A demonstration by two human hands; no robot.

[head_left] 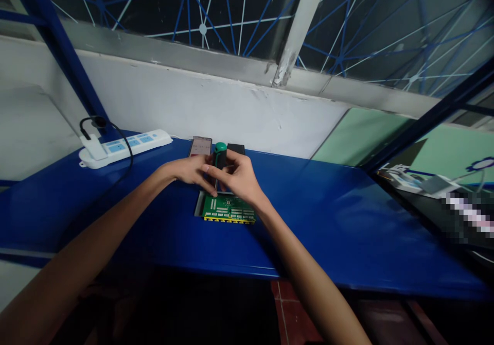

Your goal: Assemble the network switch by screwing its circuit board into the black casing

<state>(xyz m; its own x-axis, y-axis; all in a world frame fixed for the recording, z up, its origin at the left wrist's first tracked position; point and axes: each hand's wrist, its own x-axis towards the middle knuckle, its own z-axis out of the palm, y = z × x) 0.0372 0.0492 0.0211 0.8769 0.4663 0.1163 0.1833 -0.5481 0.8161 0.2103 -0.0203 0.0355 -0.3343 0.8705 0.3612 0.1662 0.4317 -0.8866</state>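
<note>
An upright screwdriver (220, 152) with a green-topped black handle stands over a green circuit board (222, 206). From the right, my right hand (241, 176) has its thumb and fingers closed round the handle. My left hand (195, 172) is closed in at the left side of the screwdriver, its fingers around the shaft and one fingertip low at the board's back edge. The shaft is mostly hidden, and where its tip touches cannot be seen. Along the board's front edge runs a row of yellow connectors (229, 220). A grey metal edge (198, 205) shows at the board's left.
Behind my hands lie a phone (200, 147) with a lit screen and a dark box (236, 148). A white power strip (127, 147) with a plugged-in adapter and black cable sits at the back left of the blue table (316, 221). Assorted items (405, 177) are at the far right.
</note>
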